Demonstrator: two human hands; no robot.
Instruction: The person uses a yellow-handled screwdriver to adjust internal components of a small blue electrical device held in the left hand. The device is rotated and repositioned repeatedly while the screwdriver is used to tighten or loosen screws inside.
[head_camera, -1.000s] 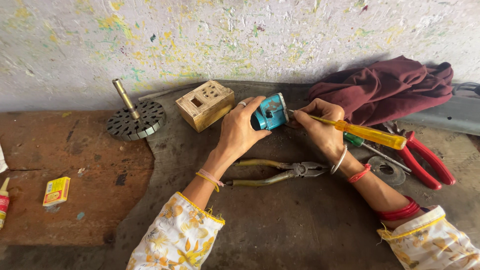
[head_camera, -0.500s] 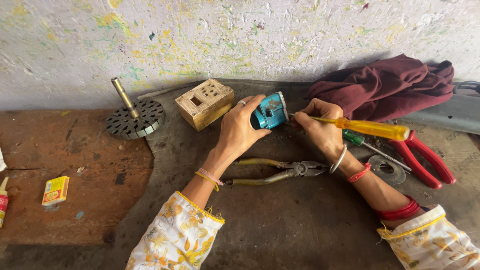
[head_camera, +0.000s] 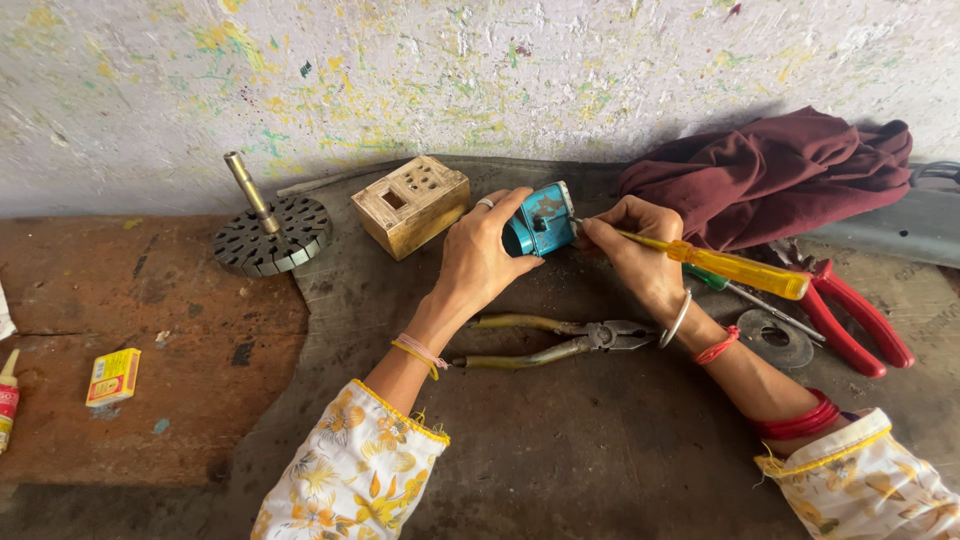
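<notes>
Head | left hand (head_camera: 480, 255) grips blue part (head_camera: 540, 220) | right hand (head_camera: 630, 250) holds yellow screwdriver (head_camera: 735, 268)

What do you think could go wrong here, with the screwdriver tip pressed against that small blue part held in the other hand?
1. The yellow-handled screwdriver points toward the left hand gripping the small blue part; a slip might jab those fingers.
2. The part is held by hand alone, with no clamp, so it may twist under pressure.
3. The right hand works just above the pliers, which the wrist might knock.
</notes>
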